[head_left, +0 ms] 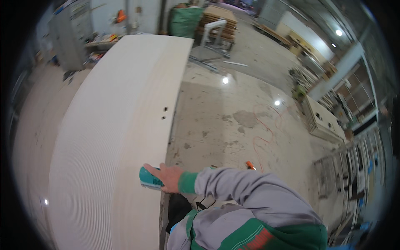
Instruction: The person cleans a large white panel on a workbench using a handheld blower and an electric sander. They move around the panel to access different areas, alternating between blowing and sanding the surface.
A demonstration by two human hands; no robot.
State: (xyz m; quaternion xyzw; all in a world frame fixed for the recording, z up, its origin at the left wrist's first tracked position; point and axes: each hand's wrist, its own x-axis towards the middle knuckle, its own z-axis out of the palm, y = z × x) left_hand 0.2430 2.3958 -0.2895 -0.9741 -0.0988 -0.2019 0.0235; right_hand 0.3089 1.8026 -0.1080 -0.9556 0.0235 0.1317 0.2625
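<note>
My right hand (168, 176) is closed on a teal sanding block (148, 176), fingers spread over its top. The block lies flat on the smooth strip near the right edge of a long pale door panel (137, 96). Fine grooves run lengthwise over the left part of this panel. Farther up the smooth strip are two small dark holes (164, 113). A grey sleeve with a green cuff (188, 182) covers my right arm, which reaches in from the right. My left hand is not visible.
A thin orange cord (266, 129) snakes across the stained floor, with an orange object (250, 165) near it. Beyond the panel stand a white metal trestle (212, 33), stacked brown boards (218, 18) and a green sack (185, 23). A rack (354, 166) is at the right.
</note>
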